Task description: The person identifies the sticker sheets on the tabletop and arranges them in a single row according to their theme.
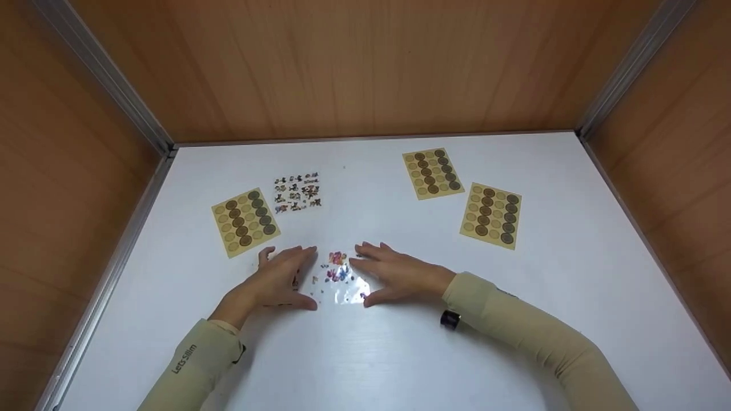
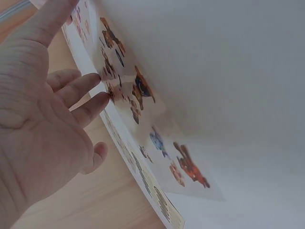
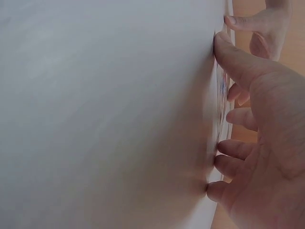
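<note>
A clear sticker sheet (image 1: 338,275) with small colourful figures lies on the white table between the two hands. My right hand (image 1: 397,275) is at its right side, fingers spread and fingertips down at the sheet's edge. On the other side, my left hand (image 1: 278,281) arches with its thumb and fingers apart, holding nothing. Beneath the left hand is another clear sticker sheet (image 2: 138,95) with brown, orange and blue figures, mostly hidden by the hand in the head view. In the left wrist view, fingertips (image 2: 106,98) overlap that sheet's edge.
A yellow sheet of round stickers (image 1: 245,221) lies at left, beside a clear sheet of small figures (image 1: 297,193). Two more yellow sheets, one farther back (image 1: 433,173) and one nearer (image 1: 491,216), lie at right. Wooden panels (image 1: 371,68) enclose the table's back and sides.
</note>
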The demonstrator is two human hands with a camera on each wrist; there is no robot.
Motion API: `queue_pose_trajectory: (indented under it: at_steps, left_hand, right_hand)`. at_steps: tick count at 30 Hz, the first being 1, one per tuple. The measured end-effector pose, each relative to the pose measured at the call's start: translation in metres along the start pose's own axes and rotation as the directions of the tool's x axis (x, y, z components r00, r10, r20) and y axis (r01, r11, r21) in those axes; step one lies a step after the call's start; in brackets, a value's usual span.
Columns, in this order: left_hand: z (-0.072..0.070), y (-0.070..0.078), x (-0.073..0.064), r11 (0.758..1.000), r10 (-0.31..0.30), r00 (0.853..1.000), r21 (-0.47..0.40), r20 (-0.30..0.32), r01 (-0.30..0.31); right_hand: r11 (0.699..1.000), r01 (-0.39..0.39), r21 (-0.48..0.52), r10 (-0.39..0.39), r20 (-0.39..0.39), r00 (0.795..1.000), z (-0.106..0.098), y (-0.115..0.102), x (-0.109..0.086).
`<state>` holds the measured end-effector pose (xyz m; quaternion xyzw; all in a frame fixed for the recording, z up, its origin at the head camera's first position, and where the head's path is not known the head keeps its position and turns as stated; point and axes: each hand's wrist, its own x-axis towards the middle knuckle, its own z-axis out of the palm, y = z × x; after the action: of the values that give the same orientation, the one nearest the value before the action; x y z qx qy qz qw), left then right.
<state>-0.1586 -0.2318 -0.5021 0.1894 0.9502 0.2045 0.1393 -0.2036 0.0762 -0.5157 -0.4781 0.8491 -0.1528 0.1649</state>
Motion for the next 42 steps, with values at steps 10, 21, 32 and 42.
queue_pose_trajectory:
  at_steps: [10, 21, 32, 42]
  left_hand:
    - [-0.001, 0.001, 0.001, 1.0, -0.006, 1.0, 0.014, 0.013, 0.006]
    - [-0.002, 0.003, -0.002, 1.0, 0.007, 1.0, -0.006, 0.0, -0.007]
    - [-0.01, 0.004, -0.002, 1.0, 0.015, 1.0, 0.009, -0.013, -0.015]
    - [-0.053, 0.001, 0.011, 0.999, -0.028, 0.985, 0.035, -0.169, 0.034]
  right_hand:
    - [1.0, 0.004, 0.006, -0.004, 0.009, 1.0, -0.003, -0.001, -0.002]
    - [0.999, 0.032, -0.001, -0.032, 0.002, 0.999, -0.003, 0.0, 0.0]
    - [1.0, 0.005, 0.001, -0.005, 0.007, 1.0, -0.011, -0.001, 0.003]
    - [0.999, -0.029, -0.024, 0.026, -0.125, 0.992, -0.058, 0.0, 0.033]
